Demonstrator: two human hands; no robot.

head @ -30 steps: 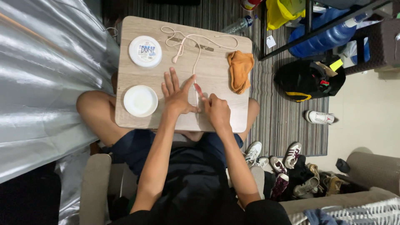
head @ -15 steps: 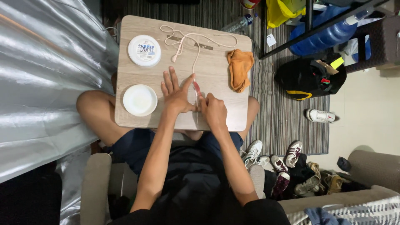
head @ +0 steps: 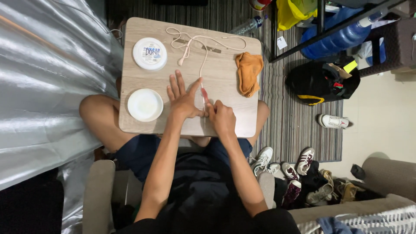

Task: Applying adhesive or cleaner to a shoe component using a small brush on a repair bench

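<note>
My left hand (head: 184, 99) lies flat with fingers spread on a small wooden lap table (head: 143, 26), pressing on a pale pink cable (head: 203, 52) that loops toward the far edge. My right hand (head: 222, 118) is closed beside it, gripping the cable's red-tipped end (head: 203, 93) near my left index finger. What exactly sits between the right fingers is hidden.
A round white tub (head: 145, 105) and its printed lid (head: 150, 53) sit at the table's left. An orange cloth (head: 249, 73) lies at the right. A striped rug (head: 299, 125), black bag (head: 323, 82), blue water jug (head: 338, 37) and several shoes (head: 299, 173) surround the seat.
Both hands stay on the cable near the table's front edge. My right hand has shifted slightly; nothing else on the table has moved.
</note>
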